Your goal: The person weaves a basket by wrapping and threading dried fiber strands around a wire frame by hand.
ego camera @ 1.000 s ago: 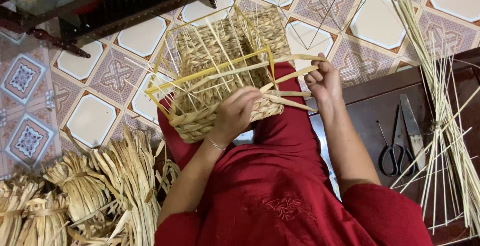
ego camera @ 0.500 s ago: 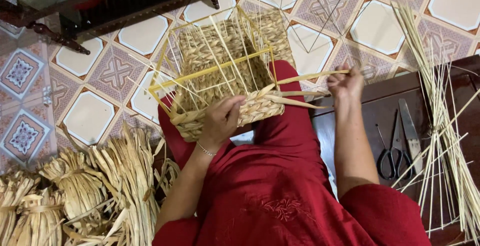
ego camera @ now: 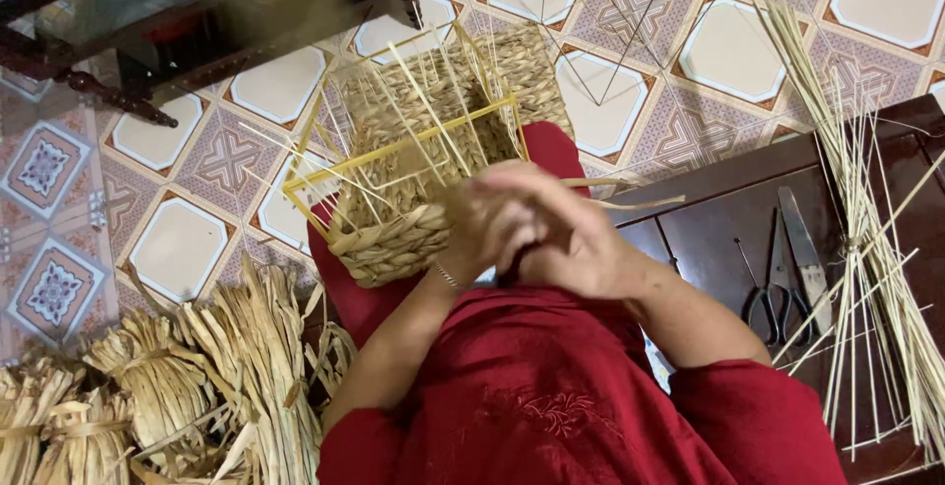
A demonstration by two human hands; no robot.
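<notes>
Seen from the head camera, looking straight down, a half-woven basket (ego camera: 423,165) of pale plaited straw rests on the person's lap, over red trousers, with a yellow rectangular frame (ego camera: 394,150) fitted around its upper part and thin straw spokes sticking up from its rim. Both hands meet at the basket's near right corner: the left hand (ego camera: 492,219) lies against the thick braided edge, and the right hand (ego camera: 576,244) overlaps it from the right. They are blurred, so the fingers look bunched together, but I cannot tell what, if anything, they pinch. A flat straw strand (ego camera: 630,194) runs out to the right from where the hands meet. To the lower left, tied bundles of dried straw leaves (ego camera: 187,387) lie on the patterned tile floor (ego camera: 197,160). To the right stands a dark wooden surface (ego camera: 709,229) carrying scissors (ego camera: 763,298) with black handles, a flat metal blade (ego camera: 802,254) just beside them, and a long sheaf of thin pale stalks (ego camera: 866,239) tied near its middle. At the upper left is dark wooden furniture (ego camera: 197,22) with turned legs. No packages, labels or signs show anywhere in this view.
</notes>
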